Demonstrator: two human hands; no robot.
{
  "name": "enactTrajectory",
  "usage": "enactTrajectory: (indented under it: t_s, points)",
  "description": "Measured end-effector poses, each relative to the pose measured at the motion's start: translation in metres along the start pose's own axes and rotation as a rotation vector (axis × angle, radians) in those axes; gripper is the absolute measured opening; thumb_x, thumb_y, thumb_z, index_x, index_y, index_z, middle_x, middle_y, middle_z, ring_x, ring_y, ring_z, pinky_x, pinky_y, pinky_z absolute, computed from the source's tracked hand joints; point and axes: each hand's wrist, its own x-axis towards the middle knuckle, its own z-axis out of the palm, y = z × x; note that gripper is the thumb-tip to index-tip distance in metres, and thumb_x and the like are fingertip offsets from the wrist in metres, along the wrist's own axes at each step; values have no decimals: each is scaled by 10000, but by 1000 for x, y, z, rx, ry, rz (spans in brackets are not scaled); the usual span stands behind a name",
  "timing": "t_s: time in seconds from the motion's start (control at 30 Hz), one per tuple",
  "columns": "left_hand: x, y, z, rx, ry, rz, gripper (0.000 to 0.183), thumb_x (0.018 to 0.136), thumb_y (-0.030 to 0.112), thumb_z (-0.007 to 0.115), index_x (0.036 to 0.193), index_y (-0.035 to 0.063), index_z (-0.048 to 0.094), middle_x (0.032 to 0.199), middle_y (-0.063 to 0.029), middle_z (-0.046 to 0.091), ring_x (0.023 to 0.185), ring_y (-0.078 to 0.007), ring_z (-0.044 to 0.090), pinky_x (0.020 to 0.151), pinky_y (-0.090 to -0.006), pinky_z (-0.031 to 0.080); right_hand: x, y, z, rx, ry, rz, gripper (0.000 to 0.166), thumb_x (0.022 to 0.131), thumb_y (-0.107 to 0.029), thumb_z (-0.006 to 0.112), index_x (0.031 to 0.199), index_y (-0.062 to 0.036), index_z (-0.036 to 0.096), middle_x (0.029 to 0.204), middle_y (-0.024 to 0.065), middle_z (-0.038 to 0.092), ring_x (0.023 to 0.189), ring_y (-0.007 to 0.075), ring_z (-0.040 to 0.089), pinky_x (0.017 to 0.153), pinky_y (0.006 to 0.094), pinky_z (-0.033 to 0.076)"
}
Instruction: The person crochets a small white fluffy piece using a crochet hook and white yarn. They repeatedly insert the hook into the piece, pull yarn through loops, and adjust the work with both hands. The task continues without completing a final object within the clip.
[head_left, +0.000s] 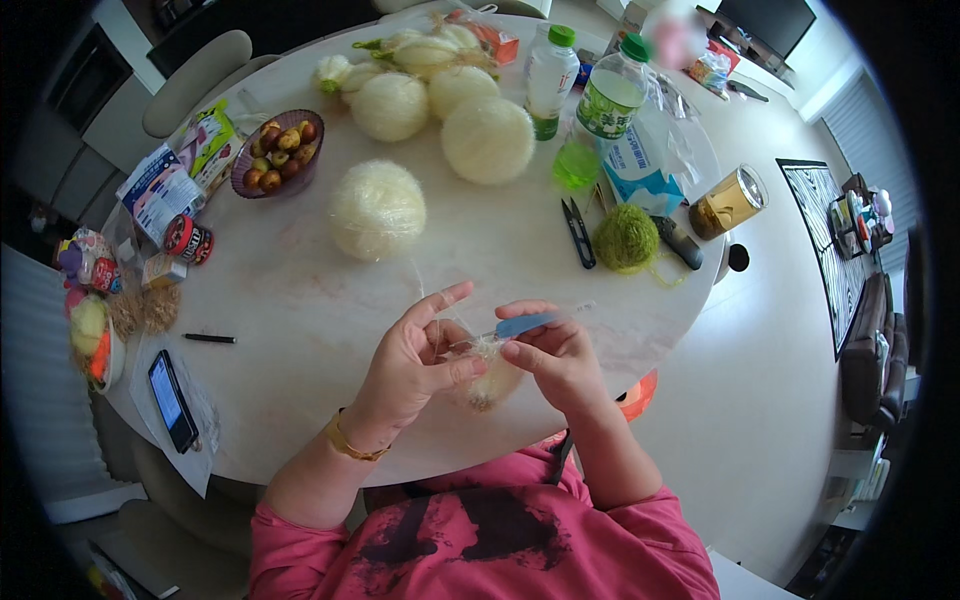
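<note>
My right hand (559, 356) grips a crochet hook with a blue handle (523, 324), its metal end pointing left into the stitches. Between both hands hangs a small cream, fuzzy crocheted piece (491, 381). My left hand (416, 360) pinches its upper edge between thumb and fingers, index finger raised. A thin pale strand of yarn (418, 276) runs over that finger, up towards a large cream ball of yarn (378, 211) on the table. The hook's tip is partly hidden by fingers and fuzz.
On the round marble-look table (300, 315) lie black thread snips (578, 234), a green yarn ball (626, 238), a pen (209, 339) and a phone (172, 401). Bottles (613, 94), a jar of drink (729, 201), a bowl of fruit (277, 154) and crocheted cream pieces (420, 56) stand farther off.
</note>
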Motion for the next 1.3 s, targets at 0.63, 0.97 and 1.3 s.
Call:
enactTrajectory:
  t_s: [0.63,0.97,1.3]
  points:
    - [2,-1,1,8,21,22,752,721,-67,694,1369,0,317,849,10,554,758,-48,531,673,-177,445,2,6,-1,-15,36,-68,262,829,-3,631,1082,-22,567,924,7,601,846,70,558,744,222,456]
    - [1,-9,-1,44,2,26,763,747,-33,708,1386,-5,293,839,-4,578,769,-53,547,697,-175,461,-2,-1,8,-1127,11,-954,276,709,2,693,978,-45,650,961,111,639,824,234,610,716,308,481]
    - [0,-1,-2,51,-89,-12,689,781,-33,667,1368,-46,306,948,-66,617,866,-81,574,769,-210,474,2,14,-5,-97,-25,-235,161,935,-128,520,1032,-12,574,958,120,652,910,162,597,787,290,466]
